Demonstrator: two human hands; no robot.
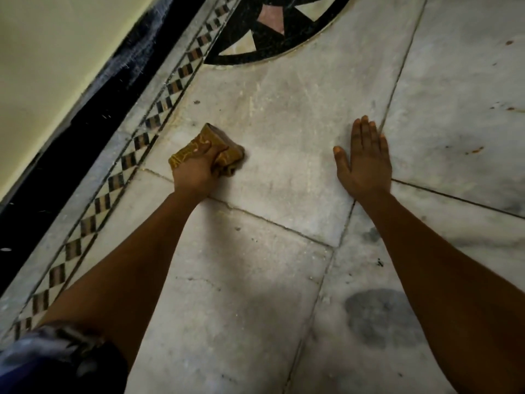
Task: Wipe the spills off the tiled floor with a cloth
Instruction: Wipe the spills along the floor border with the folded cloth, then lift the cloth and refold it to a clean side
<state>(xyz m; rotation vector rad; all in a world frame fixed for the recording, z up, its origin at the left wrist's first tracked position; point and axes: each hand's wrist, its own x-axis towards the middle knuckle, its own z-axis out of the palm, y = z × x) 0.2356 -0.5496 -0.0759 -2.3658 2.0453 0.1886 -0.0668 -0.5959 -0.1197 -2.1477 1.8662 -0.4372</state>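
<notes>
My left hand [199, 169] grips a bunched yellow-brown patterned cloth [211, 140] and holds it down on a pale marble floor tile [284, 115], close to the checkered border. My right hand [365, 157] lies flat on the same tile, fingers straight and together, beside a grout line. A few small reddish-brown spots [474, 150] mark the tile to the right of my right hand. A dark grey patch [380, 317] stains the tile near my right forearm.
A checkered inlay strip [119, 177] runs diagonally along the left, with a black skirting band [56, 155] and a cream wall [42, 52] beyond it. A black circular inlay with pink and white shapes [272, 21] sits at the top. Blue patterned clothing [42, 362] shows at bottom left.
</notes>
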